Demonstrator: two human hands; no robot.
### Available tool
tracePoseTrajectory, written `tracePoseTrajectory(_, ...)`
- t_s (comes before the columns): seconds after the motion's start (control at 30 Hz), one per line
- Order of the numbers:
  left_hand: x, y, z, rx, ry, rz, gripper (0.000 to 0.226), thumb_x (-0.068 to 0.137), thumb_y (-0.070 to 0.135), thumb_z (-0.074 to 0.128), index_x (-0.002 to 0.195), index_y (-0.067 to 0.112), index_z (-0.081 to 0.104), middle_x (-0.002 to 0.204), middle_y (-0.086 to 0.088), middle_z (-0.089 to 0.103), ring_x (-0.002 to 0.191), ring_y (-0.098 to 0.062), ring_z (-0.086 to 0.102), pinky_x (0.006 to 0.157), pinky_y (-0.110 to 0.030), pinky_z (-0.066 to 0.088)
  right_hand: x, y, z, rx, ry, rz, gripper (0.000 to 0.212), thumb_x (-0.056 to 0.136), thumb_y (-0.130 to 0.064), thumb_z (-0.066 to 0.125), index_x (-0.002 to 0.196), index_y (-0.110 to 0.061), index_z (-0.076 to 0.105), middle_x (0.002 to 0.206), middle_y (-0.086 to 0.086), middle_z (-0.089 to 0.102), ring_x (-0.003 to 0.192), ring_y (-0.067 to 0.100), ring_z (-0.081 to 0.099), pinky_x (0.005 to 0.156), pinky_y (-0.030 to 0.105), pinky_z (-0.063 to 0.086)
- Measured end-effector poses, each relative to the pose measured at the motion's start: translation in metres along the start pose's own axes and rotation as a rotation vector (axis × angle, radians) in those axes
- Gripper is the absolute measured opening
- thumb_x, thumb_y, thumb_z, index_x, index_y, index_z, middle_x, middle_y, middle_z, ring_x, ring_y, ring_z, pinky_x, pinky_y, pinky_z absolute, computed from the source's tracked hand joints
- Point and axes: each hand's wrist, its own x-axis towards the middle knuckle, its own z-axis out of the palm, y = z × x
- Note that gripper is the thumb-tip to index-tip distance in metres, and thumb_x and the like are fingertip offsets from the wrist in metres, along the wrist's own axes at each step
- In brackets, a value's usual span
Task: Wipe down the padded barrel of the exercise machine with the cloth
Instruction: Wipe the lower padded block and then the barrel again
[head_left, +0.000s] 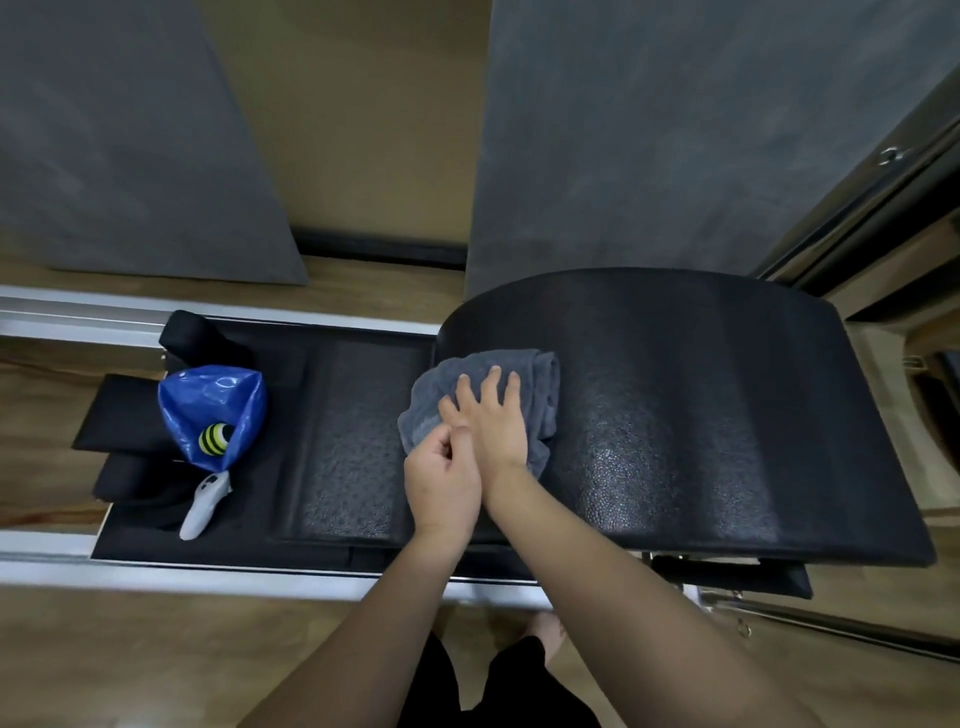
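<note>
Left hand (441, 480): nearest the viewer, at the cloth's near-left corner, fingers curled and pinching the cloth's edge.
Right hand (491, 415): just beyond, fingers straight and spread, pressing flat on the cloth, gripping nothing.
Cloth (535, 384): grey, bunched, lying on the left foot of the barrel where it meets the flat pad (348, 457).
Barrel (701, 410): black and padded, arching away right of the cloth; its long axis runs near to far, so nearly all unwiped surface lies rightward, and the right hand is nearer to it.
Left of the cloth: a blue bag (208, 400) holding a striped ball (215, 438), and a white controller (205, 504), well apart from the barrel.
Obstruction: nothing visible on the barrel.
</note>
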Motion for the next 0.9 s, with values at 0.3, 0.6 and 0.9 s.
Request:
tracePoseTrajectory(0.3, 0.000, -0.009, -0.021, 0.059, 0.020, -0.002, 0.047, 0.098, 0.023, 0.056, 0.052, 0.022, 0.047, 0.047, 0.007, 0.045, 0.049, -0.013, 0.041, 0.053, -0.038, 0.040, -0.034, -0.015, 0.017, -0.056, -0.022, -0.172, 0.071, 0.103, -0.041, 0.039, 0.159, -0.014, 0.005, 0.166, 0.012, 0.014, 0.149, 0.047, 0.006, 0.119, 0.063, 0.006)
tracePoseTrajectory(0.6, -0.013, 0.007, 0.002, 0.046, 0.004, 0.101, 0.049, 0.099, 0.019, 0.055, 0.054, 0.015, 0.037, 0.047, 0.007, 0.034, 0.048, -0.010, 0.034, 0.049, -0.031, 0.032, -0.079, 0.050, 0.021, 0.102, 0.198, -0.186, 0.045, 0.087, -0.037, 0.058, 0.130, -0.026, 0.058, 0.146, 0.008, 0.054, 0.135, 0.048, 0.043, 0.111, 0.061, 0.030)
tracePoseTrajectory(0.9, -0.045, 0.040, 0.067, -0.015, -0.118, 0.185, 0.049, 0.100, 0.015, 0.054, 0.056, 0.015, 0.035, 0.051, -0.001, 0.033, 0.049, -0.008, 0.032, 0.048, -0.029, 0.030, -0.129, 0.141, 0.039, 0.275, 0.290, 0.016, 0.057, 0.082, -0.040, 0.055, 0.138, -0.027, 0.054, 0.151, 0.005, 0.049, 0.138, 0.041, 0.043, 0.112, 0.057, 0.034)
